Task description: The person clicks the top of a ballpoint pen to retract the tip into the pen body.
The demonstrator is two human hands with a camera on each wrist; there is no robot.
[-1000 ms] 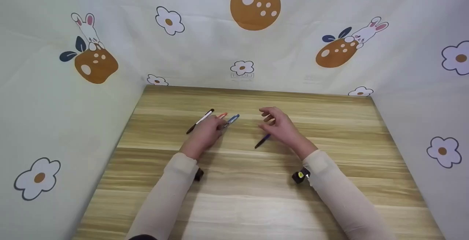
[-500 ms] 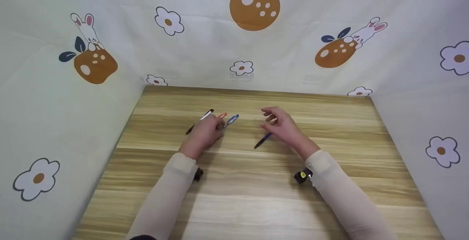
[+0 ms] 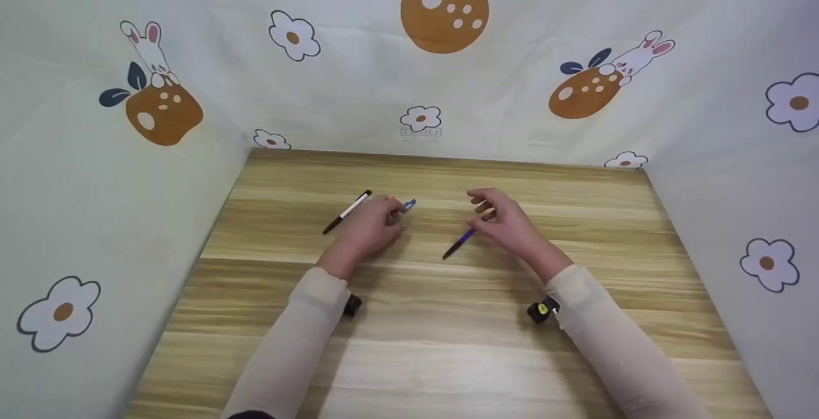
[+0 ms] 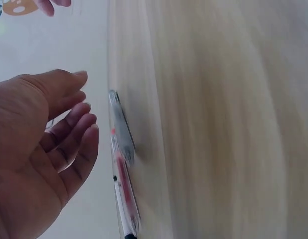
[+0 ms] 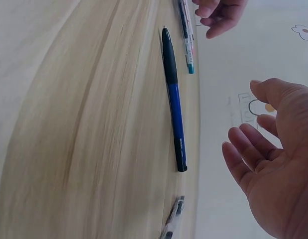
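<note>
My left hand (image 3: pixel 369 227) hovers over the pens at the left, fingers loosely bent and nothing between them. Close by it lie a white pen with black ends (image 3: pixel 347 212), a clear pen with a blue end (image 3: pixel 410 205) and a clear pen with red inside (image 4: pixel 125 184), mostly hidden by the hand in the head view. My right hand (image 3: pixel 510 224), also loosely bent and holding nothing, is above a blue pen with a black grip (image 5: pixel 174 107). In the right wrist view, part of another clear and dark pen (image 5: pixel 173 219) shows at the bottom edge.
The wood-grain table (image 3: pixel 422 342) meets a pale cloth (image 3: pixel 345 86) printed with flowers, rabbits and orange fruit at its back and sides. A black camera (image 3: pixel 542 310) sits at the right wrist, and another dark one (image 3: pixel 352 306) at the left.
My left hand has shifted slightly right, showing more of the white pen and covering more of the blue-ended one. My right hand has drifted right, uncovering more of the blue pen.
</note>
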